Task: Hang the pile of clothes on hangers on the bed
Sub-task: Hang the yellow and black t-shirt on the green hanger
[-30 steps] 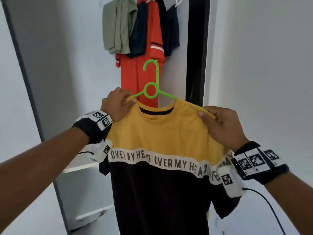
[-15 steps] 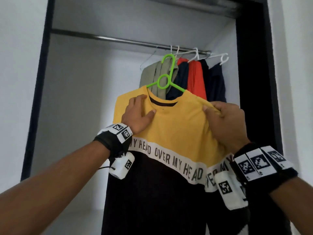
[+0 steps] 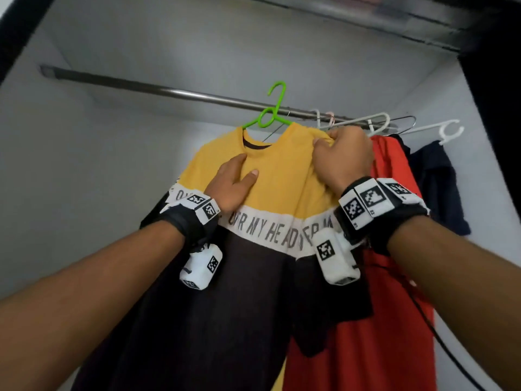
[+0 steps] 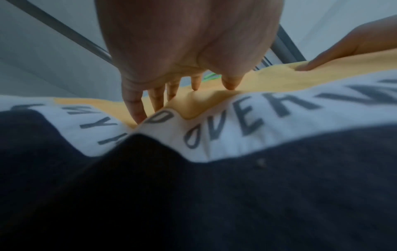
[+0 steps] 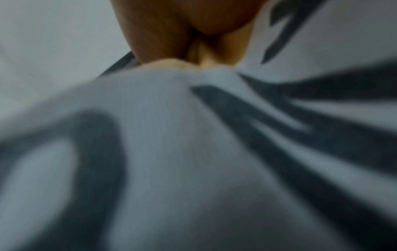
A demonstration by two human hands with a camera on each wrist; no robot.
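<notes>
Yellow-and-black T-shirt (image 3: 270, 176) sits on green hanger (image 3: 270, 114), hook level with closet rod (image 3: 169, 91), apparently not yet hooked. Left hand (image 3: 231, 184) lies flat against its chest; right hand (image 3: 342, 156) pinches its shoulder. Red shirt (image 3: 394, 249) already hangs.

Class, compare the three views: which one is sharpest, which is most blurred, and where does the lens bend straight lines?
Head view: sharpest, print on the yellow and black shirt legible, though the closet rail bows. Left wrist view: dim, softly blurred, left hand looming large. Right wrist view: most blurred, lettering smeared, right hand barely defined.
</notes>
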